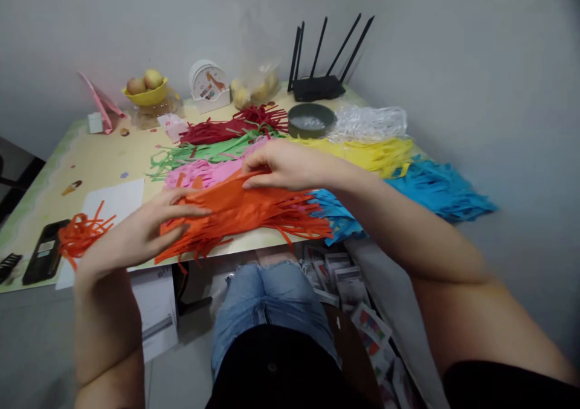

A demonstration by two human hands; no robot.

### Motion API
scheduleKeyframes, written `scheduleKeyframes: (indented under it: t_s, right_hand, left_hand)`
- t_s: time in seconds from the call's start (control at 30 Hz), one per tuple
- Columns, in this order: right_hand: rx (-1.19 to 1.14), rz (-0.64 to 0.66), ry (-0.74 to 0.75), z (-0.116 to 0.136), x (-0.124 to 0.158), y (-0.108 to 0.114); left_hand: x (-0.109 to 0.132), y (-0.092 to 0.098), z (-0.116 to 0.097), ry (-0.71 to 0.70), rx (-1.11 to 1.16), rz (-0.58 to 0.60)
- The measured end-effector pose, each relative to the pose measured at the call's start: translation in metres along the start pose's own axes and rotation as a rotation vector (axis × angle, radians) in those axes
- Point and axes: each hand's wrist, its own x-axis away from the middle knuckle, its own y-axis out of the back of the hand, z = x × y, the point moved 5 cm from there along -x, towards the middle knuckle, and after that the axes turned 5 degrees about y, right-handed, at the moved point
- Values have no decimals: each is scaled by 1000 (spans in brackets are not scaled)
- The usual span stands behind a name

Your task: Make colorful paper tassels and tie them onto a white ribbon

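An orange fringed tissue-paper tassel sheet [244, 200] lies spread along the table's front edge, its cut strips fanning out at both ends. My right hand [281, 164] reaches across from the right, thumb and curled fingers closed on its upper edge. Over its left end is my left hand [158, 222], fingers stretched and apart, touching the paper. Behind lie a pink fringed bundle [203, 173], a green one [203, 151] and a dark red one [222, 130]. To the right are yellow [385, 155] and blue [439, 188] bundles, partly hidden by my right forearm.
A loose orange tassel [84, 234], a white sheet [120, 194] and a black phone [45, 252] lie at left. Farther back stand a yellow fruit bowl [147, 98], a dark green round container [311, 122], white strips [371, 122] and a black router [319, 87] by the wall.
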Motion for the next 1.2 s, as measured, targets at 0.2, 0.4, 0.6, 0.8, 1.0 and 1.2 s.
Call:
scheduleKeyframes:
  t_s: [0.2,0.4,0.6,0.8,1.0,1.2]
  right_hand:
    - [246,13,-87,30,-1,-8]
    - [111,-37,-22,26,11,3]
    - [-116,-314,-61,3,31,5]
    - [-412,-562,-9,-8,44,-10]
    - [-531,-583,-8,-15,48,-17]
    - [-566,-540,24,-16,49,-18]
  left_hand:
    - [-26,-10,-21,-18,94,-141]
    - [-48,-34,-6,91,178,-35]
    - [-33,-22,9,196,436,-205]
    - [-25,-29,19,199,784,-391]
    - [-20,-30,14,19,835,-351]
    - [-15,-30,11,-44,660,-318]
